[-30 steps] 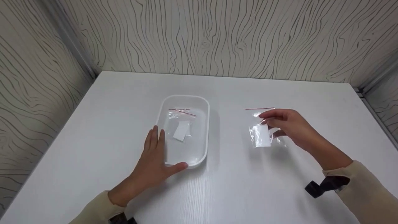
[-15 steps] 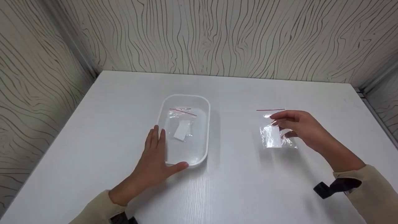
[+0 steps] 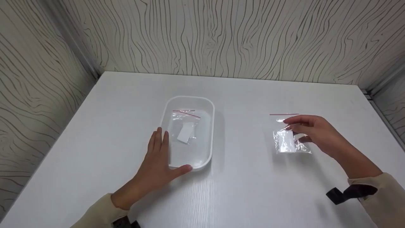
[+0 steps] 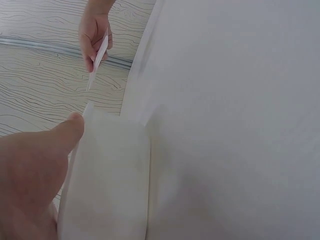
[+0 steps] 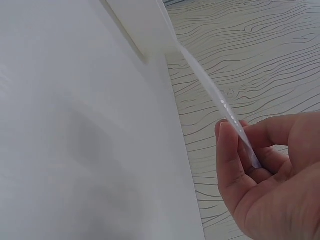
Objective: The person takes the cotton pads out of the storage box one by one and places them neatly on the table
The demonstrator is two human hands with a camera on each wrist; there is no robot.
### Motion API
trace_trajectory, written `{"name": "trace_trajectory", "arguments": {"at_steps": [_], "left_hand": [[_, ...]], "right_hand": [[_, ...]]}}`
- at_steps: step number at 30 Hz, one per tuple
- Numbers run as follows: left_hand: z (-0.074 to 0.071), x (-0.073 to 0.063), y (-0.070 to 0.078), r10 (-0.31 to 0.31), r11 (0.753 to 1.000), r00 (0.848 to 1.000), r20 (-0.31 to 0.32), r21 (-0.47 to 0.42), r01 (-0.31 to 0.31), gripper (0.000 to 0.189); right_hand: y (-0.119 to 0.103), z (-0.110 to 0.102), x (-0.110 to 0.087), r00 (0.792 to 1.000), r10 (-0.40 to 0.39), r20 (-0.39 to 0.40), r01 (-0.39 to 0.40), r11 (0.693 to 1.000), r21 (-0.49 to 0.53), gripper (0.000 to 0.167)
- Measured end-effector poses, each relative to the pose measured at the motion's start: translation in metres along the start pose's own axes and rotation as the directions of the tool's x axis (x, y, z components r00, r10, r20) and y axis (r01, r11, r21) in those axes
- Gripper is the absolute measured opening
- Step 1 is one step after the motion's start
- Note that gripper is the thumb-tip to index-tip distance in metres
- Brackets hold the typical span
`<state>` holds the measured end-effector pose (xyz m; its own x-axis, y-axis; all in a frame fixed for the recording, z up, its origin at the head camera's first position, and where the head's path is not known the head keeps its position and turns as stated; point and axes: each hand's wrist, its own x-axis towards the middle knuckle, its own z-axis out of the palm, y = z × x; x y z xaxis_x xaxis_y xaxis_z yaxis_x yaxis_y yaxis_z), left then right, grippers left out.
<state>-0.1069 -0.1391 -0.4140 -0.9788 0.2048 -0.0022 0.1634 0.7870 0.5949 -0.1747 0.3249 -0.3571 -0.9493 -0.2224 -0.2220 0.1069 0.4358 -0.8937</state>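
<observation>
My right hand [image 3: 316, 131] pinches a clear zip-lock bag [image 3: 284, 141] by its right side, above the table. A red line runs along the bag's top, and a white card-like piece lies inside. The right wrist view has the bag [image 5: 220, 102] edge-on between thumb and fingers. With straight fingers, my left hand [image 3: 156, 161] rests against the left side of a white plastic tray [image 3: 212, 136], the thumb at its near rim. Inside the tray lie clear zip-lock bags [image 3: 185, 129], at least two by their crossing red lines, with white pieces in them.
Both hands work over a white table [image 3: 240, 196]. Wood-grain panels [image 3: 208, 41] stand behind it and at both sides. Black wrist straps with small cameras [image 3: 351, 193] sit over the beige sleeves.
The right hand has moved to the right and slightly nearer with the zip-lock bag, farther from the tray. My left hand stays at the tray, and the bags inside lie as before.
</observation>
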Motion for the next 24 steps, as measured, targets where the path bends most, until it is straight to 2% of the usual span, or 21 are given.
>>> {"name": "trace_trajectory", "arguments": {"at_steps": [7, 16, 24], "left_hand": [[-0.001, -0.002, 0.002, 0.017, 1.0, 1.0, 0.002, -0.001, -0.017, 0.126], [-0.001, -0.001, 0.002, 0.004, 1.0, 1.0, 0.006, -0.007, -0.004, 0.127], [-0.001, -0.002, 0.002, 0.002, 1.0, 1.0, 0.006, -0.016, -0.002, 0.126]], "right_hand": [[0.008, -0.007, -0.005, 1.0, -0.011, -0.012, 0.011, 1.0, 0.0, 0.025], [0.021, -0.019, -0.01, 1.0, 0.012, -0.01, -0.013, 1.0, -0.026, 0.026], [0.032, -0.029, -0.013, 1.0, 0.013, -0.023, -0.013, 1.0, -0.001, 0.025]]}}
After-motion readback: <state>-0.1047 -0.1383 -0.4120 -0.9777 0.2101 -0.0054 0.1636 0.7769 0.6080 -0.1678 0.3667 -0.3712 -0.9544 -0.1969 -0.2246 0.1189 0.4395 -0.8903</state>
